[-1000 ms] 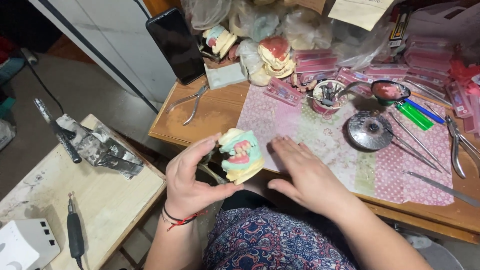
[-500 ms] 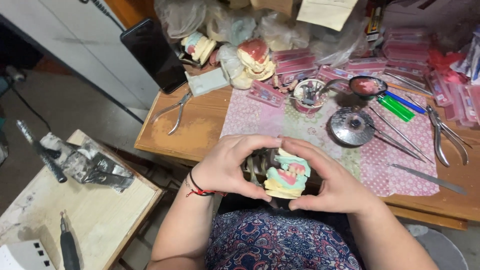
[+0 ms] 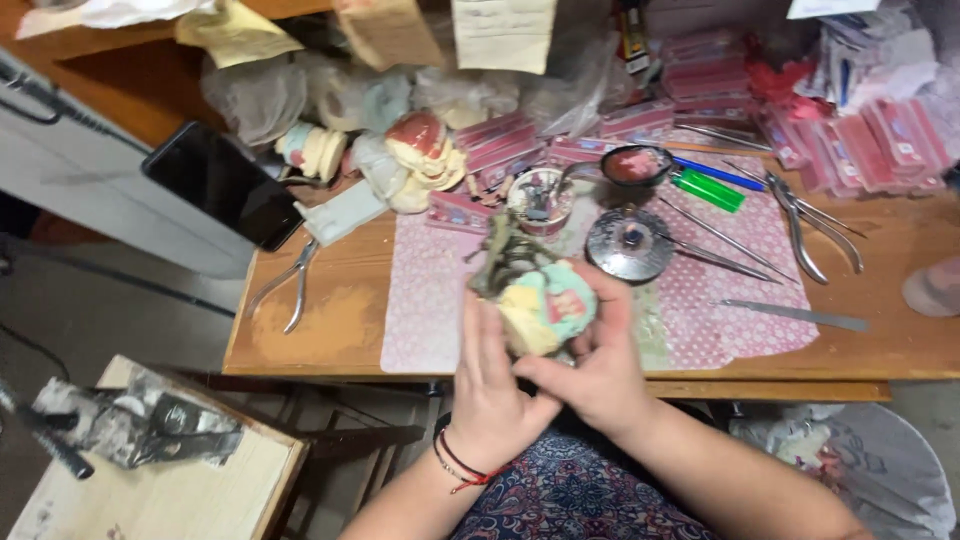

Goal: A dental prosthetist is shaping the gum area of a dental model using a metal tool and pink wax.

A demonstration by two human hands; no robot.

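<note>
Both my hands hold a dental model (image 3: 548,304), a plaster cast with pale green and pink wax teeth mounted on a dark metal articulator. My left hand (image 3: 490,380) cups it from the left and below. From the right, my right hand (image 3: 598,362) wraps it with the fingers up along its side. The model is raised over the front of the pink dotted mat (image 3: 700,290) on the wooden desk (image 3: 330,320).
On the desk lie pliers (image 3: 285,290), a black phone (image 3: 222,185), other plaster dental casts (image 3: 420,150), a small cup of tools (image 3: 538,198), a round metal lid (image 3: 628,244), a green lighter (image 3: 708,190), long instruments (image 3: 800,315) and pink boxes (image 3: 880,140). A low side bench (image 3: 170,480) stands at lower left.
My hands closed together on the dental model and lifted it forward over the mat. The view shifted, so the desk now sits lower in frame.
</note>
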